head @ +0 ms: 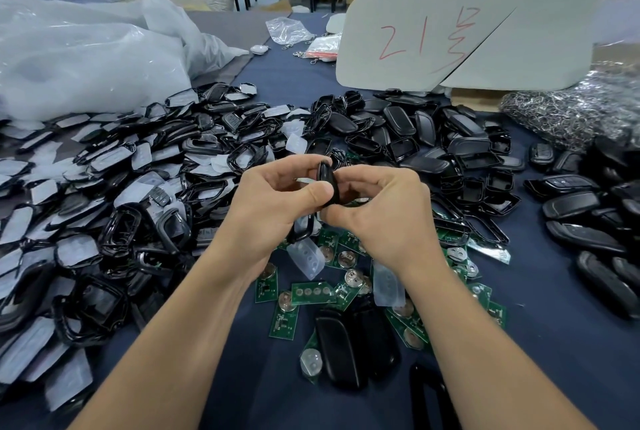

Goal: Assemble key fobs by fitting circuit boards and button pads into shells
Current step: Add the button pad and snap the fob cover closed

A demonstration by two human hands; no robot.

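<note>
Head view | left hand [273, 203] and right hand [381, 218] both pinch a black fob shell [327, 184] above the desk [540, 343] | circuit boards [313, 292], clear button pads [306, 257] just below the shell | white sign [502, 49] beyond it reads "21" in red

White plastic bags [86, 59] lie far left; a red-marked white board [540, 42] stands far right, behind bagged metal rings [571, 111].

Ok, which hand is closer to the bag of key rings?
Right. The right hand is nearer, left of the bag of key rings; the left hand lies farther left, beyond the black shell both grip.
</note>
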